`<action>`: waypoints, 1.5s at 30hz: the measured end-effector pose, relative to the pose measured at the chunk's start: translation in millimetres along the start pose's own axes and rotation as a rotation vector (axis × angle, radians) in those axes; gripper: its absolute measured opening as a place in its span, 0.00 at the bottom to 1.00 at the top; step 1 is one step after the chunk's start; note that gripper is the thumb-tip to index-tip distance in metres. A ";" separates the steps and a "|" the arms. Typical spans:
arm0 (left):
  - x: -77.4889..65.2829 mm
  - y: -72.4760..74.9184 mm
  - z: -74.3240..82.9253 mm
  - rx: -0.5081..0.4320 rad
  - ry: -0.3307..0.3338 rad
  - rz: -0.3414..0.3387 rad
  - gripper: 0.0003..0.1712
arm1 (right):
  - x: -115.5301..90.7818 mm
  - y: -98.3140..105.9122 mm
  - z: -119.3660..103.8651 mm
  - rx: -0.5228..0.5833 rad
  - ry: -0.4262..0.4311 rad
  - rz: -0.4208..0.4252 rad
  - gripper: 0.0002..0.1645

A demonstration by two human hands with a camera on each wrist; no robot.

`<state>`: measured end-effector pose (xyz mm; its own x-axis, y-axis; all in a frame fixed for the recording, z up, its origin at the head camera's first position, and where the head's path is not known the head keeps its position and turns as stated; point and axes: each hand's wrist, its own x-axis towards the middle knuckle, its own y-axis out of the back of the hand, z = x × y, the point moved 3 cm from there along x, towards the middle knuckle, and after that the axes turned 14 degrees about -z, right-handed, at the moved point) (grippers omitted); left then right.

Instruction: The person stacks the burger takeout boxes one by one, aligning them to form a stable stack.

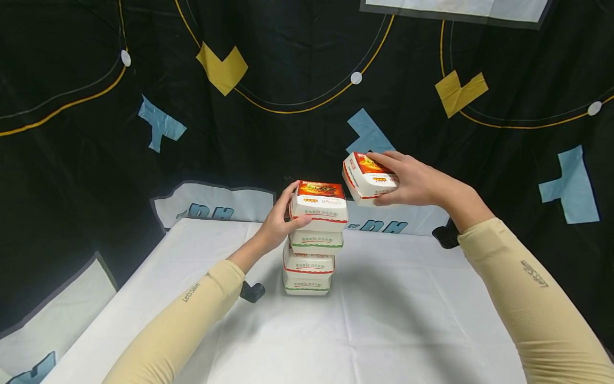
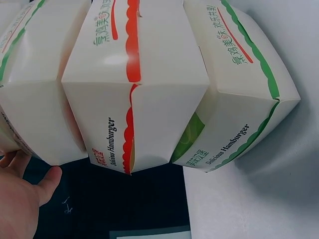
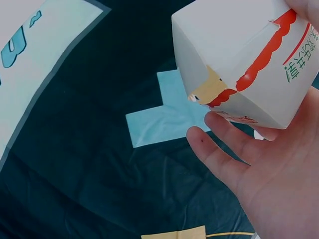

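Several paper hamburger boxes are stacked on the white table, red and green trim alternating. My left hand (image 1: 277, 224) holds the left side of the top red-trimmed box (image 1: 322, 210), thumb toward the front and fingers further back. Beneath it come a green-trimmed box (image 1: 316, 241), another red-trimmed box (image 1: 309, 265) and a green-trimmed box (image 1: 307, 287) at the bottom. Up to the right of the stack, my right hand (image 1: 417, 180) grips a separate red-trimmed hamburger box (image 1: 366, 181), tilted in the air. The right wrist view shows this box (image 3: 239, 45) from its underside and edge.
The white table (image 1: 408, 320) carries the stack near its far edge. Behind hangs a black cloth (image 1: 288, 144) with yellow and blue patches and curved lines. Dark wrist devices (image 1: 252, 292) show at both wrists.
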<state>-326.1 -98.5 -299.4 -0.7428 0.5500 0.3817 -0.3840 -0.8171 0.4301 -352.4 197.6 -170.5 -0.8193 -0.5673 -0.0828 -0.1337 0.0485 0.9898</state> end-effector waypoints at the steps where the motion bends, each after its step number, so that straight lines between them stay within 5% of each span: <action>1: 0.1 0.0 0.2 0.002 -0.001 0.000 0.50 | 0.8 1.1 -1.6 0.000 0.004 0.000 0.59; 14: 1.4 0.4 -2.6 0.000 -0.019 -0.005 0.51 | 11.0 16.1 -23.5 -0.037 0.030 -0.001 0.60; 24: 14.2 3.8 -40.0 0.002 -0.021 0.008 0.51 | 19.2 21.2 -42.7 -0.056 0.039 -0.024 0.59; 45: 11.4 2.3 -36.8 -0.009 -0.044 0.003 0.50 | 38.1 20.8 -75.2 -0.085 0.040 -0.068 0.58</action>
<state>-355.7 -100.5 -324.1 -0.7196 0.5543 0.4183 -0.3868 -0.8202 0.4215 -344.4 115.2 -144.4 -0.7869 -0.5993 -0.1472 -0.1390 -0.0603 0.9885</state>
